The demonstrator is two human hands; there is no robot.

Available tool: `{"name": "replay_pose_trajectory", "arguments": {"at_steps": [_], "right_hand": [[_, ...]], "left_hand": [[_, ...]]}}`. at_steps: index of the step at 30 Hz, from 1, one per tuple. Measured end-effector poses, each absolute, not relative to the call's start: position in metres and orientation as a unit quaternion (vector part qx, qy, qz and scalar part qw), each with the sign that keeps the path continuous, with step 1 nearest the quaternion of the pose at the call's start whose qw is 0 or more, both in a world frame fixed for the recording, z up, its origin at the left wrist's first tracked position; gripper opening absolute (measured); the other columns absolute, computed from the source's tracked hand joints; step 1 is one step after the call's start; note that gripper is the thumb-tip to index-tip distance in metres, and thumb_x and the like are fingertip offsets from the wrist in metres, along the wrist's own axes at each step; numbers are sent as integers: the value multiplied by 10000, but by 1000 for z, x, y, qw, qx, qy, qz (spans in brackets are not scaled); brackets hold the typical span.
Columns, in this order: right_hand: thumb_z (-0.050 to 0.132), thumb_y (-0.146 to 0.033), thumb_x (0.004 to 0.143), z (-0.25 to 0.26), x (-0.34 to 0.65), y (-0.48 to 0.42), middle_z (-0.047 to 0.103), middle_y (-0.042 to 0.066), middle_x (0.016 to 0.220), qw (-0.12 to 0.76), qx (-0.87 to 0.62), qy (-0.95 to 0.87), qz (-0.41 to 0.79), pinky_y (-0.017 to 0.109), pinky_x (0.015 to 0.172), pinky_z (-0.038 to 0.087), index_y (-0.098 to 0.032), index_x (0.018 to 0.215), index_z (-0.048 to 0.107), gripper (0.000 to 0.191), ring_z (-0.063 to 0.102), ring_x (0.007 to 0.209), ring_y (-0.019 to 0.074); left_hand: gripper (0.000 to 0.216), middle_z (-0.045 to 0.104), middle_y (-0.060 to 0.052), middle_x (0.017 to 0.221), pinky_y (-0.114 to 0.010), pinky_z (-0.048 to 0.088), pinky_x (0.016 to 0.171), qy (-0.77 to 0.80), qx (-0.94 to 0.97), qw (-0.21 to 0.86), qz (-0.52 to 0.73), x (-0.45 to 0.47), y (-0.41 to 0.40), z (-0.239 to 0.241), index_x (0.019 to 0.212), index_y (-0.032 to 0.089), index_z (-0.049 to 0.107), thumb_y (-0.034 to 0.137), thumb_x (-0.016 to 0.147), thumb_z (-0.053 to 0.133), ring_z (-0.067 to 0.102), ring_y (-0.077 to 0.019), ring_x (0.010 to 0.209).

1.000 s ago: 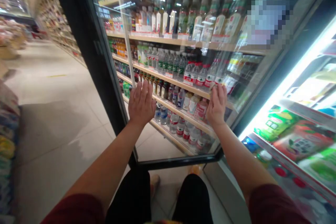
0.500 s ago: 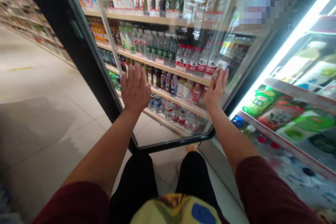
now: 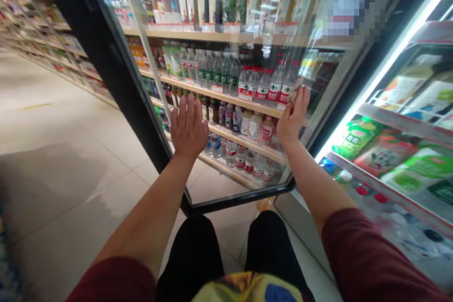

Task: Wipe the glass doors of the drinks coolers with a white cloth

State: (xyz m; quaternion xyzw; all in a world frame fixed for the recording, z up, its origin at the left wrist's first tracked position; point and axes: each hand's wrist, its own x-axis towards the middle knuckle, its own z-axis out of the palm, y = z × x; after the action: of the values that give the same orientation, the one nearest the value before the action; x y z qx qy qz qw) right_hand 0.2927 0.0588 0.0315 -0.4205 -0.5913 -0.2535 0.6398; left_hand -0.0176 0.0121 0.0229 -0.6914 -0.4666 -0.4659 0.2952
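Note:
A glass door (image 3: 230, 174) with a black frame stands swung open in front of me. My left hand (image 3: 189, 127) lies flat against the pane on its left side, fingers stretched out and holding nothing. Toward the right edge of the pane, my right hand (image 3: 293, 115) presses a crumpled, pale cloth (image 3: 293, 94) to the glass. Most of that cloth is hidden behind the fingers. Through the pane I see shelves of bottled drinks, among them water bottles (image 3: 262, 87) with red caps and labels.
On the right, a lit cooler (image 3: 375, 179) holds drink bottles and green and orange packs (image 3: 385, 151) on its shelves. Long store shelving (image 3: 53, 33) runs along the far left beyond the tiled floor (image 3: 71, 188). My knees (image 3: 269, 236) are close below the door's bottom edge.
The whole view has shifted slightly, so door and hands appear a bit further right. My right hand, with the cloth, has slid a little up the glass; my left hand keeps its place on the pane.

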Motion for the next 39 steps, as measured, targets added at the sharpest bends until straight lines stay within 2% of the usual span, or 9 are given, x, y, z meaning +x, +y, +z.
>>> {"name": "replay_pose_trajectory", "arguments": {"at_steps": [4,7,10,15,22,27,30,35,39], "right_hand": [[276,-270,1033,-12,264,48,271,118,1628,598,-413,-636,-261,581,1243,200,-214,1591,174,570,133,1549,245],[297,-204,1020,-36,251,39,426,94,1556,498,-372,-737,-265,545,1247,241,-256,1560,293,543,201,1536,222],[289,-169,1017,-13,254,48,457,75,1537,521,-358,-722,-281,536,1241,281,-291,1551,317,548,245,1523,210],[283,-160,1012,28,242,58,312,69,1623,635,-353,-622,-293,610,1222,280,-297,1582,218,589,221,1530,256],[372,-55,951,-1,224,57,548,66,1470,501,-288,-745,-334,525,1201,372,-320,1578,217,698,289,1507,224],[343,-65,972,56,230,61,438,97,1554,576,-309,-680,-333,572,1190,364,-311,1581,209,670,242,1524,237],[332,-77,974,61,218,59,375,110,1590,599,-329,-655,-321,605,1189,344,-286,1587,188,663,201,1534,253],[375,-34,935,56,217,56,511,76,1504,455,-248,-782,-347,516,1209,345,-289,1553,314,671,292,1506,218],[334,-71,959,90,226,59,428,109,1560,563,-292,-700,-329,567,1201,336,-266,1558,301,631,261,1517,229]], "left_hand": [[614,222,-118,1628,-488,25,1272,-470,-692,291,-464,-19,15,22,1569,143,249,372,1008,354,47,-241,1531],[609,225,-121,1624,-484,26,1274,-459,-693,286,-476,-20,18,21,1569,150,254,367,1012,364,69,-247,1528],[619,261,-140,1604,-503,87,1265,-441,-685,323,-482,-21,20,21,1575,158,237,327,1004,404,138,-274,1515],[721,327,-149,1567,-438,178,1251,-407,-643,456,-462,-27,28,21,1588,148,161,245,958,500,214,-263,1498],[726,381,-152,1536,-411,149,1263,-387,-627,495,-460,-33,31,24,1580,130,195,238,942,526,257,-257,1484],[731,369,-147,1539,-422,170,1261,-385,-631,490,-462,-33,29,25,1585,136,164,220,942,502,277,-266,1472],[745,384,-157,1527,-432,181,1257,-392,-626,499,-455,-32,28,24,1586,132,153,221,940,513,300,-274,1462],[717,400,-146,1519,-423,185,1257,-384,-625,493,-469,-31,26,26,1587,150,144,213,956,478,348,-267,1440],[683,372,-138,1535,-423,185,1253,-393,-625,492,-462,-31,25,25,1582,141,170,225,967,455,330,-274,1452]]}}
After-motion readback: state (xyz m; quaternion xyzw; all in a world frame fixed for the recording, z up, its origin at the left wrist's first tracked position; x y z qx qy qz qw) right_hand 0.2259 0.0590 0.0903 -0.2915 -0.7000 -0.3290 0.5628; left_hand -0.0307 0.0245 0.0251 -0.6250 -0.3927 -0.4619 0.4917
